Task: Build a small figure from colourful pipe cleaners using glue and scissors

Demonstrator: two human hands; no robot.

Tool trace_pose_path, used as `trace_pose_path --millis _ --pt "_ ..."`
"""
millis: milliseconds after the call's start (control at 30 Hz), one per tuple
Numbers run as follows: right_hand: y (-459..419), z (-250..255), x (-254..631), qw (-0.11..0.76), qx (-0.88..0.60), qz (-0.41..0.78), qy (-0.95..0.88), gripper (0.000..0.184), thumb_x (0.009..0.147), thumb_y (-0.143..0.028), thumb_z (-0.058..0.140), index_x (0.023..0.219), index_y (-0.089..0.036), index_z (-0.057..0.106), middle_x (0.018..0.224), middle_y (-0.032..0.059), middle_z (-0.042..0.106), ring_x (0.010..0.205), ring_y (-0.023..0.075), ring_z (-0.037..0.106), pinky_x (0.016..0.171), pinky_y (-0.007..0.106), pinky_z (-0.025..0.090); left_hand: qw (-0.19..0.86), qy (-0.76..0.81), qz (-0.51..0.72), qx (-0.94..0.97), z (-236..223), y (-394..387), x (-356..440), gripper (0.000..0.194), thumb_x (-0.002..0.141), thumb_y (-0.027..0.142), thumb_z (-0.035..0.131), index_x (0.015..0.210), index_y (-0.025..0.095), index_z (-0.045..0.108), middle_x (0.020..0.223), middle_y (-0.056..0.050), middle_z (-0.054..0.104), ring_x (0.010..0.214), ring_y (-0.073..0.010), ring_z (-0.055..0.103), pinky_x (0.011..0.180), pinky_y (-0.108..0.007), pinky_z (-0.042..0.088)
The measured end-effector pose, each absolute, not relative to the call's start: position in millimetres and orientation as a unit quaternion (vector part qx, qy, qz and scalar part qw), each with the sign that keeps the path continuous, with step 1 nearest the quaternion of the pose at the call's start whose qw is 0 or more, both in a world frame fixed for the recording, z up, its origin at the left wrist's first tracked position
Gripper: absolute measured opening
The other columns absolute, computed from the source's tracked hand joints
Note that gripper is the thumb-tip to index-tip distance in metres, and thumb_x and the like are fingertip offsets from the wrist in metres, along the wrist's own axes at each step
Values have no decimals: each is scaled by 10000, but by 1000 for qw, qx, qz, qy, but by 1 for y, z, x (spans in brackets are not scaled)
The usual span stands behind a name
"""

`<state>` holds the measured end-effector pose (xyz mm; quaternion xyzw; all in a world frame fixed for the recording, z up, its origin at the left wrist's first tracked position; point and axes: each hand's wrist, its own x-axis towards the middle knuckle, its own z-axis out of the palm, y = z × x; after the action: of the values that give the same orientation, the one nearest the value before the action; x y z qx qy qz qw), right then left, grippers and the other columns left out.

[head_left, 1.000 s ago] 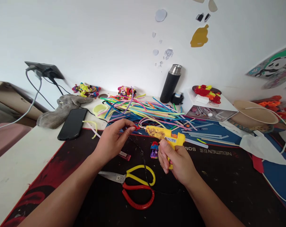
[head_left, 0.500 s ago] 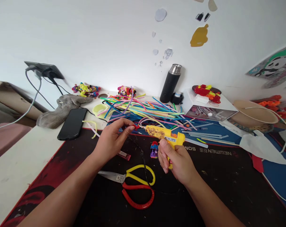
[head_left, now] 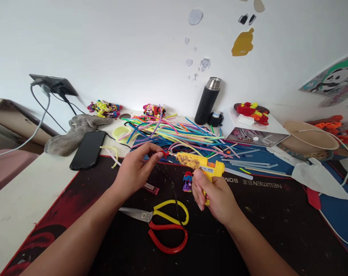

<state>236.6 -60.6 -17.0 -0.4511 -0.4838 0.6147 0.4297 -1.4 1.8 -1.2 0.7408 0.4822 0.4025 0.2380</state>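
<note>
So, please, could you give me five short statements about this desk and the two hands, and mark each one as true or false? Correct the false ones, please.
1. The right hand holds a yellow glue gun. True.
2. The scissors have one yellow handle and one red handle. True.
3. The left hand is holding the scissors. False: the left hand pinches a small red piece, and the scissors lie on the dark mat.
4. A black bottle stands near the wall. True.
5. The phone lies on top of the scissors. False: the phone lies further left, apart from the scissors.
</note>
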Motion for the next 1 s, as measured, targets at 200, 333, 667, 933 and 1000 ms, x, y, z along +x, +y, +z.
trace_pose_path --millis 200,333,667,933,1000 --pt "-62 -17 237 432 -450 615 -483 676 1010 -727 627 578 -218 523 410 -29 483 393 102 453 467 275 341 256 488 408 728 -2 1 -2 235 1049 446 626 975 240 710 953 -28 787 894 -222 715 807 -322 552" --pt "-62 -17 237 433 -445 619 -481 673 1015 -723 624 581 -217 527 418 -27 494 395 100 456 464 271 342 270 483 415 722 -3 1 -1 225 1043 440 640 974 238 710 953 -25 782 902 -217 711 837 -324 548" --pt "-62 -16 237 436 -441 620 -481 677 994 -741 639 580 -217 526 411 -29 491 378 99 459 454 267 342 329 467 443 692 -7 4 0 240 1025 462 682 957 234 709 927 -21 753 884 -213 691 839 -322 524" --pt "-61 -18 236 437 -441 619 -480 675 994 -738 641 581 -218 525 411 -31 492 377 95 458 448 264 336 354 462 446 679 -7 3 1 255 1020 478 695 957 231 710 928 -24 745 889 -214 685 844 -326 507" --pt "-61 -18 236 438 -441 619 -480 674 995 -736 642 582 -217 527 410 -31 491 376 95 458 451 264 340 358 463 448 676 -7 3 0 261 1018 484 698 957 231 710 927 -25 744 889 -214 685 845 -328 506"
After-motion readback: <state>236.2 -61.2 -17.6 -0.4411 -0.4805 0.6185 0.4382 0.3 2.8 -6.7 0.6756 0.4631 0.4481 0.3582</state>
